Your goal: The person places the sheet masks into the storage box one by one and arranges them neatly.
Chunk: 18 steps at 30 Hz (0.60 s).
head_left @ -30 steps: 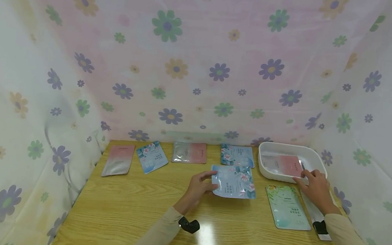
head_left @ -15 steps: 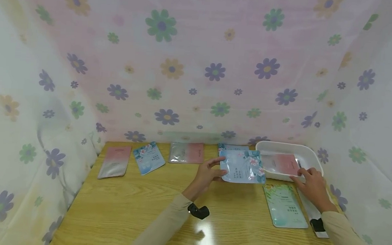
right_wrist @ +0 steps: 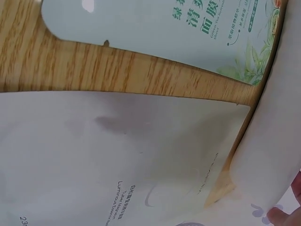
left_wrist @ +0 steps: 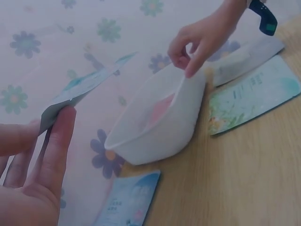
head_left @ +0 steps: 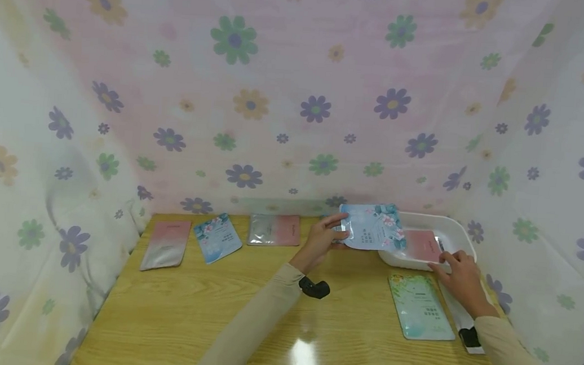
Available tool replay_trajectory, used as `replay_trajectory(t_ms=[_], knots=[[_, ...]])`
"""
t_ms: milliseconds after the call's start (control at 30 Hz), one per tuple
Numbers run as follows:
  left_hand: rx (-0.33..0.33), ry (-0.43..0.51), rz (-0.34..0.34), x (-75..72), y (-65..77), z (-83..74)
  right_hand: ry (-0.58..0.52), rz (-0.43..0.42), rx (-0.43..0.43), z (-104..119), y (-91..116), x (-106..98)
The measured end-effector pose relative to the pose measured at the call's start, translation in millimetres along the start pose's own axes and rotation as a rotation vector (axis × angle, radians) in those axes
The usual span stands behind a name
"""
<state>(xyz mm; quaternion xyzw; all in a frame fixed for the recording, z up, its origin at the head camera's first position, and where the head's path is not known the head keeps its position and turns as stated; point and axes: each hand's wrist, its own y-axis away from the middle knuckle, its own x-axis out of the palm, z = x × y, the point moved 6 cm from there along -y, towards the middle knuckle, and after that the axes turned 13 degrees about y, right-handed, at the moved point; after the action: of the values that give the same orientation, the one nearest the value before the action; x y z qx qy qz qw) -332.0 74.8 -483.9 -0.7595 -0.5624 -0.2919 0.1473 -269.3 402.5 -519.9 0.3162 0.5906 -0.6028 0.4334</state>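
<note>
My left hand [head_left: 320, 244] pinches a light-blue floral face mask sachet [head_left: 370, 227] by its left edge, thumb on one face and fingers on the other. The sachet is raised and overlaps the left end of a white plastic basin [head_left: 398, 262] in the head view. A pink sachet [head_left: 422, 245] lies inside this basin. My right hand [head_left: 463, 279] pinches the basin's near right rim; in the left wrist view its thumb is outside the wall [left_wrist: 171, 127]. Only a few fingers [right_wrist: 287, 219] show at the corner of the right wrist view.
A green sachet [head_left: 421, 307] and a white sachet [right_wrist: 117, 150] lie in front of the basin. Along the back left are a pink-silver sachet [head_left: 167, 244], a blue one [head_left: 217, 238] and another pink-silver one [head_left: 274, 230]. Another blue sachet [left_wrist: 129, 200] lies beside the basin. Floral curtains surround the table.
My left hand has carried the blue sachet up, back and to the right, from over the table to the basin's left end. The right hand stays at the basin's rim.
</note>
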Motion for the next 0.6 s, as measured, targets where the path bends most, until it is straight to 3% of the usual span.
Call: replay_trajectory(t_ms=[300,467,600], knots=[[-0.027,-0.019,-0.001,22.6,-24.0,13.0,-0.017,-0.037,-0.035,0.3,-0.5,-1.4],[-0.052,-0.047,-0.005,32.4,-35.5,24.8,-0.034,-0.001,-0.008,-2.6,0.9,2.8],[-0.069,-0.045,0.032,43.8,-43.0,33.1,-0.030,0.016,0.013,-3.9,2.0,1.0]])
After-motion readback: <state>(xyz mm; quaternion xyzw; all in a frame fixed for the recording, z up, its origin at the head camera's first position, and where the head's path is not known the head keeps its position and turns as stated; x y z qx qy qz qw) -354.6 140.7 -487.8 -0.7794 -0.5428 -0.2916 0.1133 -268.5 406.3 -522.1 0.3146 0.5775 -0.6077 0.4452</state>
